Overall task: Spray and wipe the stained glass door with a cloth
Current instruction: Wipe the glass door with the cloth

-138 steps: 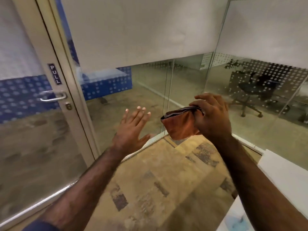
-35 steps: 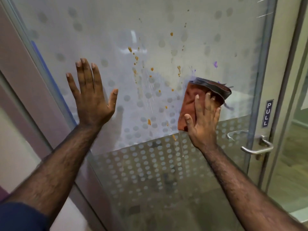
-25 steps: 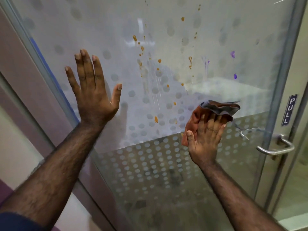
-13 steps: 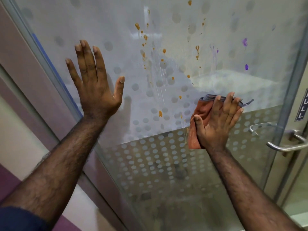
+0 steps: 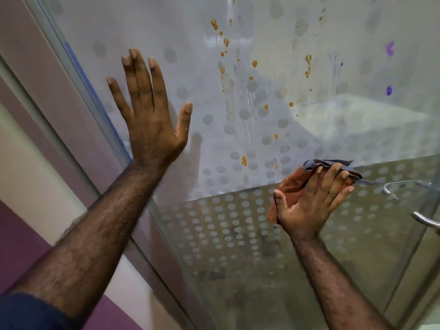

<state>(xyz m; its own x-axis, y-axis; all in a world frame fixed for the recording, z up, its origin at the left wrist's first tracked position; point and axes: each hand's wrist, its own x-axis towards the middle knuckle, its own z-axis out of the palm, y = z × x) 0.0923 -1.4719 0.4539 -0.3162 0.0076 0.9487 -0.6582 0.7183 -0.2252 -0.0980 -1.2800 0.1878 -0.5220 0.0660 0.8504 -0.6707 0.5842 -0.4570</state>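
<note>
The frosted, dotted glass door (image 5: 273, 246) fills the view. Orange splatter stains (image 5: 244, 160) run down its middle and purple stains (image 5: 388, 90) mark the upper right. My left hand (image 5: 147, 115) lies flat on the glass at the left, fingers spread, holding nothing. My right hand (image 5: 314, 198) presses a rust-orange cloth (image 5: 289, 186) with a grey edge against the glass, at the line where the frosting ends, below the orange stains.
The metal door handle (image 5: 426, 220) sticks out at the right edge, close to my right hand. The door frame (image 5: 78, 75) runs diagonally down the left. A purple and cream wall (image 5: 28, 186) lies beyond it.
My right hand has slid the cloth down the glass from the stained area to the lower edge of the frosting. My left hand stays flat on the glass.
</note>
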